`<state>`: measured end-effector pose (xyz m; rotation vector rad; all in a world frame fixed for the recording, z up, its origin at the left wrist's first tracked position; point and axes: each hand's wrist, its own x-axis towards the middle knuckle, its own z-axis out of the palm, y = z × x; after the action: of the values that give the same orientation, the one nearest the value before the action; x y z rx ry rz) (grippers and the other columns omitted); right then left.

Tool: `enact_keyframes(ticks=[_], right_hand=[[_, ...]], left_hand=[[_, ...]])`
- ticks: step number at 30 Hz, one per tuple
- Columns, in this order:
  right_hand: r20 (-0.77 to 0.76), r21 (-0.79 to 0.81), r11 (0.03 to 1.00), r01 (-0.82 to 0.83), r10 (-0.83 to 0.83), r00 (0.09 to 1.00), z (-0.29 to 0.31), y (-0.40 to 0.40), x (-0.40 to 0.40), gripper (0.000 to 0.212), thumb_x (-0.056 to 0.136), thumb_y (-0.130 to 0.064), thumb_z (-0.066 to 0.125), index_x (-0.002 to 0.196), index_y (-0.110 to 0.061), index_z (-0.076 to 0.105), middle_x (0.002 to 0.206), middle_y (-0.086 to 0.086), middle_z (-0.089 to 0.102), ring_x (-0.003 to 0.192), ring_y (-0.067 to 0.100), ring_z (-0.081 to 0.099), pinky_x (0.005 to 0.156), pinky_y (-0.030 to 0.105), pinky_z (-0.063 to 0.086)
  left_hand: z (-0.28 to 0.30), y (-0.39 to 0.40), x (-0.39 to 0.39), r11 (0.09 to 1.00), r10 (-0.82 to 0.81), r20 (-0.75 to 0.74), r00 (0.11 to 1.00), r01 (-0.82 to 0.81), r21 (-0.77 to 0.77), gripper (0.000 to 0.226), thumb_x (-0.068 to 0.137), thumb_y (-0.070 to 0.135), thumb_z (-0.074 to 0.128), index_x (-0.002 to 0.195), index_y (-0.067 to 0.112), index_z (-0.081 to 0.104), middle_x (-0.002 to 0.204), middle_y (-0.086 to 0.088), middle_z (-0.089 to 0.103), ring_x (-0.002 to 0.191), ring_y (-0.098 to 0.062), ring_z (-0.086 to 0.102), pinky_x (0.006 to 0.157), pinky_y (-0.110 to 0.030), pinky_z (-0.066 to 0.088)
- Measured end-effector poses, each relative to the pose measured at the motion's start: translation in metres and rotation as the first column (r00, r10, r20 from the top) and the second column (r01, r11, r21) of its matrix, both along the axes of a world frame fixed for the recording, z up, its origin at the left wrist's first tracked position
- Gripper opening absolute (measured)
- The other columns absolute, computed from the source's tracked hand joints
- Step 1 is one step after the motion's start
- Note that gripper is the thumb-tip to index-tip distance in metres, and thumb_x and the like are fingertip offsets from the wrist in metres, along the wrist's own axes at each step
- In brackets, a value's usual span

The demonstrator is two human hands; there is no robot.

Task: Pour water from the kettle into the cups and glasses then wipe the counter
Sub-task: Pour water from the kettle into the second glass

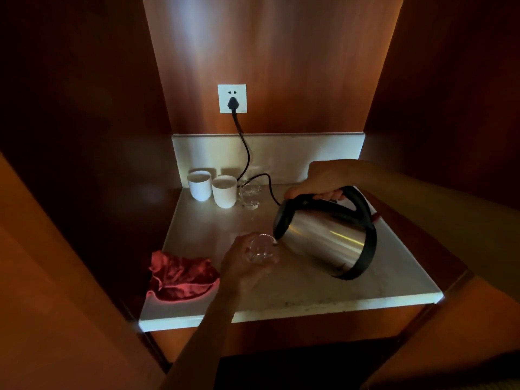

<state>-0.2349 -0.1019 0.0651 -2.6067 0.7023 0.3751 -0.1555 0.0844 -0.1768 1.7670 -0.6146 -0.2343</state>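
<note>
My right hand (323,180) grips the black handle of a steel kettle (326,235), which is tilted left with its spout over a clear glass (260,249). My left hand (244,266) holds that glass just above the pale counter (309,294). Two white cups (199,185) (224,191) stand at the back left, and a second clear glass (250,194) stands right of them. A red cloth (181,275) lies crumpled at the counter's front left corner.
A black cord (243,147) runs from a wall socket (232,98) down behind the cups and toward the kettle's spot at the right. Dark wooden walls close in the counter on the left, right and back.
</note>
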Motion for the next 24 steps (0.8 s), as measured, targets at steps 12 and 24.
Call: enact_keyframes(ticks=[12, 24], right_hand=[[-0.126, -0.062, 0.998, -0.031, 0.024, 0.992, 0.01, 0.01, 0.025, 0.054, 0.082, -0.059, 0.072, 0.059, -0.013, 0.054, 0.047, 0.001, 0.046, 0.039, 0.017, 0.039, 0.05, 0.026, 0.039], [-0.2, -0.088, 0.992, -0.092, 0.073, 0.977, 0.019, 0.023, 0.037, 0.052, 0.084, -0.054, 0.072, 0.058, -0.012, 0.055, 0.048, 0.003, 0.045, 0.038, 0.019, 0.041, 0.048, 0.024, 0.041]], left_hand=[[0.003, 0.002, 0.001, 0.999, 0.012, 0.1, 0.995, -0.017, 0.05, 0.065, 0.052, 0.056, 0.089, 0.107, 0.061, 0.054, 0.11, 0.022, 0.066, 0.098, 0.001, 0.067, 0.077, -0.034, 0.062], [0.013, 0.009, -0.002, 0.996, -0.006, 0.16, 0.987, -0.009, 0.094, 0.067, 0.059, 0.052, 0.088, 0.118, 0.046, 0.057, 0.116, 0.022, 0.063, 0.097, 0.003, 0.061, 0.08, -0.021, 0.056]])
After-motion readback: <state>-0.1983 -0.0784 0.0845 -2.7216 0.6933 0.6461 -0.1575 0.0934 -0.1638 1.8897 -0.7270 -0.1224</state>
